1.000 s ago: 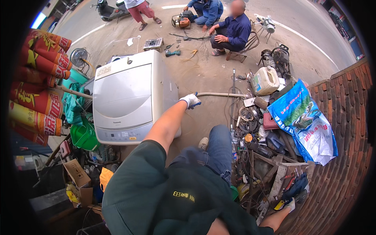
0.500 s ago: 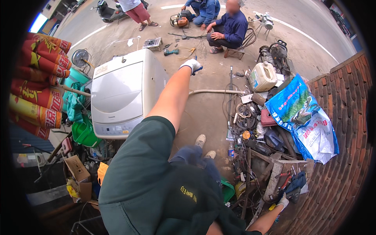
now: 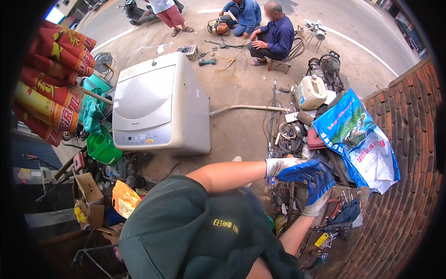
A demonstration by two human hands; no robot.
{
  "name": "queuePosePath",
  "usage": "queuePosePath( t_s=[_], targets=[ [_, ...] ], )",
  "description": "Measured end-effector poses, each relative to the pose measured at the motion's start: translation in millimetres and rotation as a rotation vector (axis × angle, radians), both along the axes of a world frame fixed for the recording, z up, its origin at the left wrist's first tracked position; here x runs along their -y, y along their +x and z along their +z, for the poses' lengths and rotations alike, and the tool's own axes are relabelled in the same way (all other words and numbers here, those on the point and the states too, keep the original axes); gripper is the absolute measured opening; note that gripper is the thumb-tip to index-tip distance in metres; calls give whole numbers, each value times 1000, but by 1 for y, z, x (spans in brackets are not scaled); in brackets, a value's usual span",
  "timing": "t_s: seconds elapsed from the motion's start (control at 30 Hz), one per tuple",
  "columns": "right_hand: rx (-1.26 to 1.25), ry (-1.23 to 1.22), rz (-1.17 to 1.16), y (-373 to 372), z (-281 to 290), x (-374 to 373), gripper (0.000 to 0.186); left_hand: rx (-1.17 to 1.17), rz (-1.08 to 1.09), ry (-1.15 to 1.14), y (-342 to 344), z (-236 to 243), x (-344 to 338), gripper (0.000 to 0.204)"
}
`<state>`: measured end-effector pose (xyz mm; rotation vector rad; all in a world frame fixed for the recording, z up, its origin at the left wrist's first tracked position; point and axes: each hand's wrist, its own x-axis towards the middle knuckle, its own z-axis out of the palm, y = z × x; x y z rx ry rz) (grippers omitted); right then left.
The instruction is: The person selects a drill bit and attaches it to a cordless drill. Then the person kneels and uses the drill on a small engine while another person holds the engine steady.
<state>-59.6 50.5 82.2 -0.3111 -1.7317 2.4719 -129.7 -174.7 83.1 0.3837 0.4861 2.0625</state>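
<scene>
My two gloved hands meet in front of me on the right, above the clutter. My left hand (image 3: 295, 170), in a white glove with a blue palm, reaches across with its fingers stretched out. Against its fingertips rests my right hand (image 3: 319, 192), gloved alike, fingers pointing up and apart. I make out no object between them. Just below my right hand, a dark power drill (image 3: 343, 229) lies on a wooden bench (image 3: 357, 194) beside a dark blue cloth pouch (image 3: 349, 211) and a yellow tag (image 3: 321, 239).
A white washing machine (image 3: 147, 97) stands at the left, its pale hose (image 3: 251, 107) crossing the ground. A blue-white sack (image 3: 355, 135) leans near a brick wall (image 3: 409, 153). Two people (image 3: 277, 37) crouch and sit ahead. A green basket (image 3: 103, 148) and cream jerrycan (image 3: 310, 93) stand nearby.
My left hand has come back from its outstretched reach past the washing machine. My right hand has risen from beside the drill, and the two hands now touch.
</scene>
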Motion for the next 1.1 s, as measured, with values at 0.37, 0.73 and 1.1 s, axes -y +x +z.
queuePosePath(
  t_s=[0.37, 0.73, 1.1],
  targets=[
    [354, 461, -186, -117, -104, 38, 58, 251, 549, -724, 71, 58, -23, 41],
    [67, 711, -433, -105, -68, -153, 56, -135, 273, -1618, 209, -17, 192, 37],
    [232, 257, -285, 6, -71, -132, 35, -691, 903, -854, 67, 251, 208, 47]
  ],
)
